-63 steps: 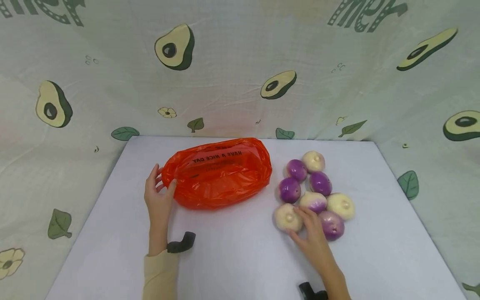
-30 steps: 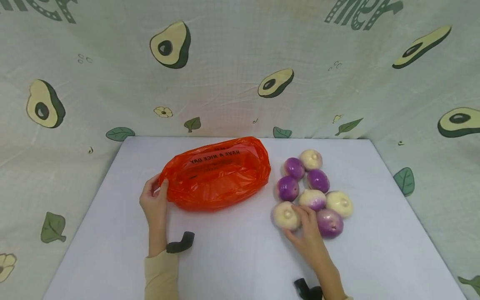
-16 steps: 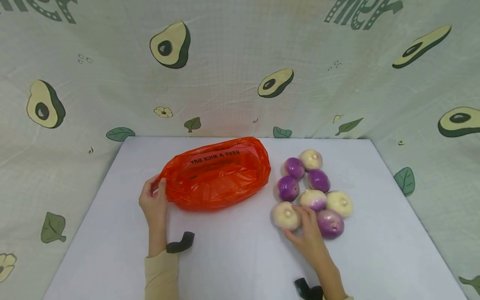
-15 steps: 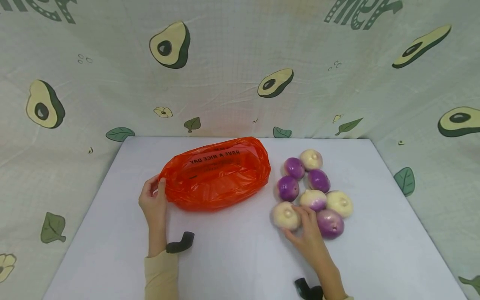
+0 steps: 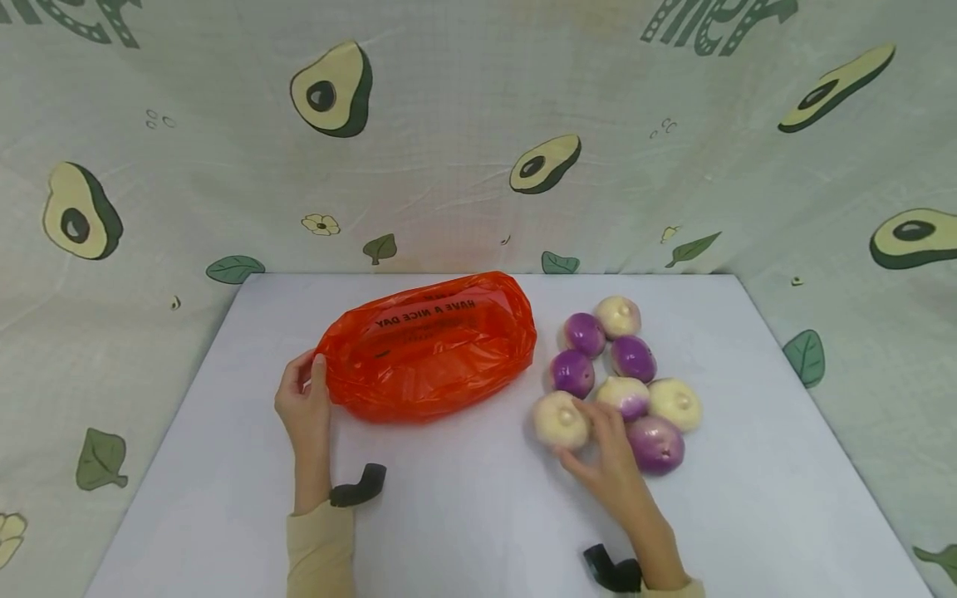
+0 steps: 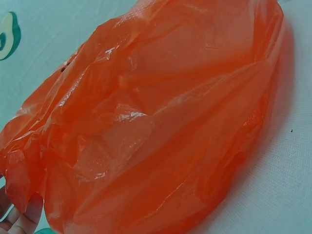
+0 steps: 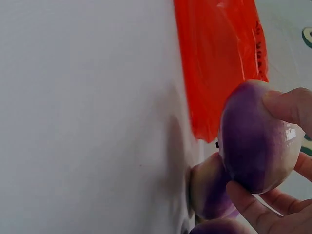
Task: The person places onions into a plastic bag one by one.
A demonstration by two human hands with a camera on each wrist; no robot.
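A red plastic bag [image 5: 434, 357] with black print lies on the white table, its mouth spread toward me. My left hand [image 5: 305, 407] pinches the bag's left edge; in the left wrist view the thumb and fingers [image 6: 33, 209] meet the crumpled film at lower left. My right hand [image 5: 609, 457] grips a cream-and-purple turnip [image 5: 561, 421] between thumb and fingers. The right wrist view shows this turnip [image 7: 256, 139] lifted off the table, its purple underside facing the camera. Beside the hand is a cluster of several more turnips [image 5: 655, 445], some purple, some mostly cream.
The white table [image 5: 463, 515] reaches back to a hanging cloth [image 5: 449, 108] printed with avocados and leaves. A dark wrist camera mount [image 5: 360, 486] sits at the left wrist, another mount [image 5: 611, 570] at the right.
My right hand has raised the turnip and shifted it slightly left, away from the cluster. My left hand, which stood more loosely at the bag's edge at first, now pinches it.
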